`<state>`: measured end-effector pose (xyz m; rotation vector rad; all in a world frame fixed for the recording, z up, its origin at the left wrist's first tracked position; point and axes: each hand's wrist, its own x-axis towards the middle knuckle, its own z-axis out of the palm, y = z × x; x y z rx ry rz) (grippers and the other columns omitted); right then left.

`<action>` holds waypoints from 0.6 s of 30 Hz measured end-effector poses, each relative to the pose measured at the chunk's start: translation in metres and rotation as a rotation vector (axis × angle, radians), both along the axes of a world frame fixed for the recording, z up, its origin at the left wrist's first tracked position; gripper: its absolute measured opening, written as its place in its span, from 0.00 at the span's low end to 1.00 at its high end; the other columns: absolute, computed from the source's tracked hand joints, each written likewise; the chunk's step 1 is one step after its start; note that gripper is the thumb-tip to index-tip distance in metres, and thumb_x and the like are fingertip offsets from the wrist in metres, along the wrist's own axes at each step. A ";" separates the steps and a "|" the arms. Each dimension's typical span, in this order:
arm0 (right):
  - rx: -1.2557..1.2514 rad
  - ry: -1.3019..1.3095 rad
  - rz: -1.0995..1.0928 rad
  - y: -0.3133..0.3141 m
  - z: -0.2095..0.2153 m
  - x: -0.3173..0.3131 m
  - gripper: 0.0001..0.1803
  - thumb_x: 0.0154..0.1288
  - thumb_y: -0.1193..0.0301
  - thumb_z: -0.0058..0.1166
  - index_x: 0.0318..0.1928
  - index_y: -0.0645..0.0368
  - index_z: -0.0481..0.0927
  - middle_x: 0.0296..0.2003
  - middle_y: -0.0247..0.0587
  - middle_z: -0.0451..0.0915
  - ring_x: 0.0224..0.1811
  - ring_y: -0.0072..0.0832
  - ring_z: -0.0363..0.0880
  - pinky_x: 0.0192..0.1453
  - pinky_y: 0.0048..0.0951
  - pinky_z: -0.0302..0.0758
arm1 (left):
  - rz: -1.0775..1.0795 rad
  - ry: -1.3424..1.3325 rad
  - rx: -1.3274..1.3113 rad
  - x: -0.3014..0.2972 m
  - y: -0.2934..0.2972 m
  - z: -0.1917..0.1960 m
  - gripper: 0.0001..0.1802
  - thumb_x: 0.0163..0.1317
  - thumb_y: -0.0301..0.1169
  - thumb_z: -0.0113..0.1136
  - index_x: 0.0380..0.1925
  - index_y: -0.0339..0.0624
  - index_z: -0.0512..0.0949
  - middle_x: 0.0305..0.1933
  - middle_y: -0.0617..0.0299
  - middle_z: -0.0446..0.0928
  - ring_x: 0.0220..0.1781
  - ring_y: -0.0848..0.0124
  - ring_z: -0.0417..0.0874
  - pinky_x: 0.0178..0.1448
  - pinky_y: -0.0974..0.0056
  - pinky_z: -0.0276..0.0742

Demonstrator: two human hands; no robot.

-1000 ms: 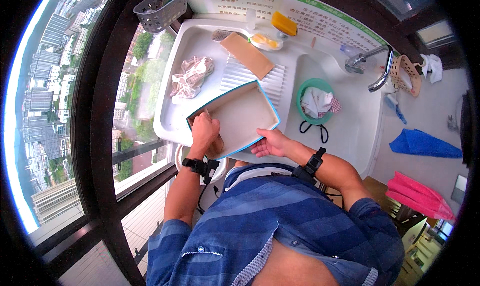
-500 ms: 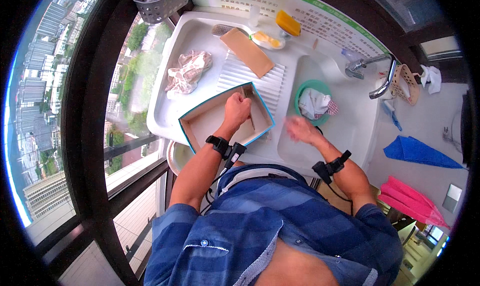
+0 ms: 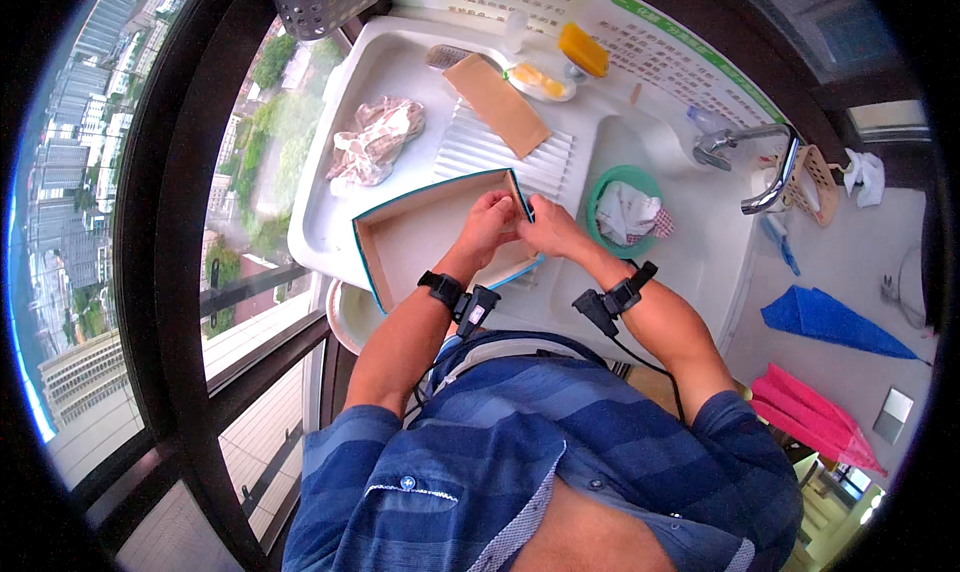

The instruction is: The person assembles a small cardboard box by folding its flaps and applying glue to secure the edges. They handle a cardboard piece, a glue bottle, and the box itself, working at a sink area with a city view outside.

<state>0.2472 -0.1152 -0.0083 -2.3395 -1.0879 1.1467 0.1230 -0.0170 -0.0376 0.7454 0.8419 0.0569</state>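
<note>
A shallow open cardboard box point(image 3: 415, 237) with a blue-green rim rests at the near side of a white ribbed washboard sink point(image 3: 455, 157). My left hand point(image 3: 487, 224) reaches into it, fingers closed at the inside of its right wall. Against the same wall, from the outer side, my right hand point(image 3: 553, 228) has its fingers bent over the edge. The fingertips of both hands meet there and hide the part they grip. Just beyond the box, a flat brown cardboard piece point(image 3: 497, 105) lies across the ridges.
A crumpled pale cloth point(image 3: 376, 140) lies at left. Right of the box, a green basin point(image 3: 592, 197) holds a checked cloth point(image 3: 625, 212), below a chrome faucet point(image 3: 776, 177). Behind are a brush point(image 3: 447, 57), a soap dish point(image 3: 541, 82) and a yellow sponge point(image 3: 583, 49). Windows border the left.
My right hand has moved left from beside the basin onto the box's right wall, meeting my left hand. My left hand has stayed at that wall, slightly lower.
</note>
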 end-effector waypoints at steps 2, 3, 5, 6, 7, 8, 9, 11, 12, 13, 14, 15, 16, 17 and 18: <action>-0.121 0.000 0.012 0.013 -0.010 0.008 0.26 0.59 0.59 0.55 0.47 0.72 0.79 0.40 0.67 0.82 0.46 0.53 0.83 0.50 0.47 0.79 | -0.017 -0.072 -0.062 0.000 -0.001 -0.004 0.19 0.73 0.38 0.48 0.59 0.43 0.70 0.49 0.62 0.75 0.48 0.69 0.77 0.51 0.58 0.76; -0.176 0.004 0.023 0.021 -0.010 0.006 0.25 0.59 0.59 0.55 0.43 0.73 0.81 0.39 0.68 0.82 0.45 0.53 0.84 0.49 0.47 0.79 | -0.021 -0.103 -0.087 -0.002 -0.002 -0.010 0.20 0.73 0.38 0.47 0.60 0.43 0.69 0.50 0.63 0.75 0.49 0.69 0.76 0.51 0.59 0.75; -0.212 0.034 -0.084 0.031 0.002 0.002 0.23 0.58 0.60 0.55 0.38 0.73 0.83 0.38 0.67 0.82 0.44 0.54 0.84 0.49 0.48 0.80 | -0.101 -0.023 0.018 -0.003 -0.001 -0.027 0.20 0.73 0.38 0.48 0.61 0.44 0.70 0.50 0.65 0.76 0.47 0.72 0.75 0.51 0.64 0.73; -0.237 0.041 -0.143 0.033 0.009 0.003 0.22 0.58 0.60 0.55 0.35 0.72 0.83 0.37 0.67 0.82 0.43 0.54 0.84 0.49 0.48 0.80 | -0.120 -0.037 0.036 -0.003 -0.001 -0.032 0.20 0.73 0.38 0.48 0.61 0.44 0.71 0.50 0.65 0.76 0.46 0.73 0.75 0.50 0.66 0.72; -0.238 0.003 -0.082 0.034 0.002 0.003 0.22 0.58 0.60 0.55 0.36 0.72 0.84 0.37 0.67 0.82 0.44 0.54 0.84 0.49 0.48 0.80 | -0.139 -0.051 0.055 -0.006 0.000 -0.038 0.20 0.73 0.38 0.48 0.61 0.45 0.71 0.49 0.66 0.76 0.45 0.74 0.74 0.49 0.67 0.71; -0.244 -0.041 -0.026 0.033 -0.002 0.004 0.21 0.58 0.61 0.54 0.37 0.71 0.84 0.38 0.67 0.82 0.45 0.55 0.84 0.50 0.48 0.79 | -0.167 -0.052 0.087 -0.006 0.000 -0.032 0.20 0.73 0.38 0.48 0.61 0.45 0.72 0.48 0.68 0.76 0.42 0.77 0.72 0.46 0.70 0.69; -0.249 -0.085 0.028 0.033 -0.007 0.004 0.21 0.58 0.61 0.54 0.38 0.71 0.84 0.39 0.67 0.82 0.45 0.55 0.83 0.50 0.48 0.79 | -0.181 -0.033 0.107 -0.006 0.001 -0.027 0.20 0.73 0.38 0.48 0.61 0.45 0.72 0.48 0.68 0.76 0.42 0.78 0.71 0.45 0.70 0.68; -0.259 -0.091 -0.007 0.033 -0.007 0.003 0.20 0.59 0.63 0.53 0.38 0.70 0.84 0.40 0.66 0.82 0.47 0.55 0.83 0.51 0.48 0.79 | -0.208 0.005 0.152 -0.007 0.002 -0.016 0.20 0.72 0.38 0.48 0.61 0.45 0.73 0.47 0.69 0.76 0.40 0.79 0.70 0.44 0.71 0.67; -0.261 -0.094 -0.024 0.034 -0.004 0.001 0.19 0.59 0.64 0.52 0.39 0.70 0.84 0.41 0.66 0.82 0.47 0.55 0.82 0.52 0.48 0.79 | -0.222 -0.006 0.187 -0.009 0.003 -0.016 0.21 0.72 0.38 0.49 0.61 0.44 0.73 0.48 0.68 0.76 0.42 0.78 0.71 0.46 0.71 0.68; -0.259 -0.116 0.021 0.035 -0.004 0.000 0.19 0.59 0.64 0.52 0.38 0.69 0.84 0.41 0.66 0.82 0.48 0.55 0.82 0.52 0.48 0.78 | -0.236 -0.018 0.222 -0.011 0.005 -0.015 0.21 0.72 0.38 0.49 0.61 0.43 0.73 0.49 0.66 0.77 0.43 0.77 0.72 0.48 0.70 0.69; -0.256 -0.139 0.065 0.034 -0.005 0.001 0.18 0.59 0.64 0.52 0.38 0.69 0.84 0.42 0.66 0.81 0.48 0.56 0.82 0.53 0.48 0.78 | -0.252 -0.030 0.258 -0.012 0.005 -0.017 0.21 0.72 0.38 0.50 0.61 0.43 0.72 0.50 0.65 0.77 0.44 0.76 0.73 0.49 0.69 0.70; -0.254 -0.162 0.107 0.034 -0.006 0.002 0.18 0.58 0.65 0.51 0.38 0.69 0.84 0.42 0.66 0.81 0.49 0.56 0.81 0.53 0.48 0.78 | -0.250 -0.002 0.300 -0.015 0.007 -0.019 0.22 0.71 0.38 0.51 0.61 0.41 0.72 0.51 0.63 0.77 0.47 0.74 0.74 0.52 0.68 0.71; -0.253 -0.155 0.074 0.034 -0.009 0.002 0.18 0.58 0.65 0.51 0.38 0.69 0.84 0.43 0.66 0.81 0.49 0.56 0.81 0.53 0.48 0.78 | -0.247 0.026 0.341 -0.020 0.009 -0.020 0.22 0.71 0.38 0.51 0.61 0.40 0.72 0.52 0.61 0.77 0.49 0.72 0.75 0.54 0.67 0.71; -0.253 -0.147 0.040 0.034 -0.010 0.002 0.18 0.58 0.65 0.51 0.37 0.68 0.84 0.43 0.66 0.81 0.49 0.56 0.81 0.54 0.48 0.77 | -0.245 0.054 0.382 -0.026 0.011 -0.022 0.23 0.70 0.38 0.52 0.61 0.38 0.72 0.54 0.60 0.78 0.51 0.70 0.76 0.56 0.65 0.72; -0.254 -0.140 0.005 0.033 -0.012 0.001 0.17 0.58 0.65 0.51 0.37 0.68 0.84 0.43 0.66 0.81 0.49 0.56 0.81 0.54 0.48 0.77 | -0.259 0.057 0.438 -0.032 0.014 -0.025 0.23 0.70 0.38 0.52 0.60 0.37 0.72 0.54 0.58 0.78 0.53 0.69 0.76 0.58 0.64 0.72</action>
